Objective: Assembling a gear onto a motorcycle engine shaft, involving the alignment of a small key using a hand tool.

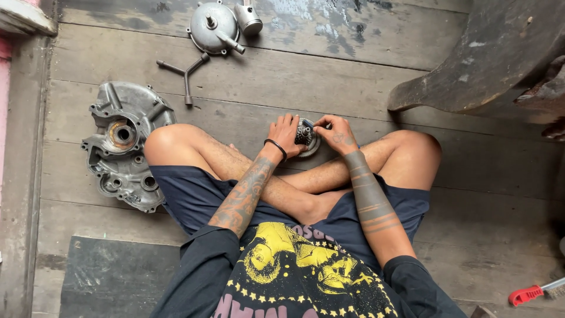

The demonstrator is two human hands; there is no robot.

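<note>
A person sits cross-legged on a worn grey wooden plank floor [329,76], both hands working in front of the crossed shins. The left hand [285,134], with a black band at the wrist, curls its fingers around the near-left side of a small round metal gear assembly [306,138] that rests on the floor just beyond the legs. The right hand [336,133] is closed on the same part from the other side, thumb and fingertips pinched at its top edge. The part sits between the two hands, mostly hidden by them.

To the person's left, beside the knee, lies a large grey cast-aluminium engine case half [125,144] with round bores. Farther out on the floor are a dark three-armed Y-shaped socket wrench [185,73], a round silver engine cover with a stub shaft [213,26] and, touching it, a short silver piston [249,17]. A red-handled brush [535,291] lies at the lower right, well apart from the hands.
</note>
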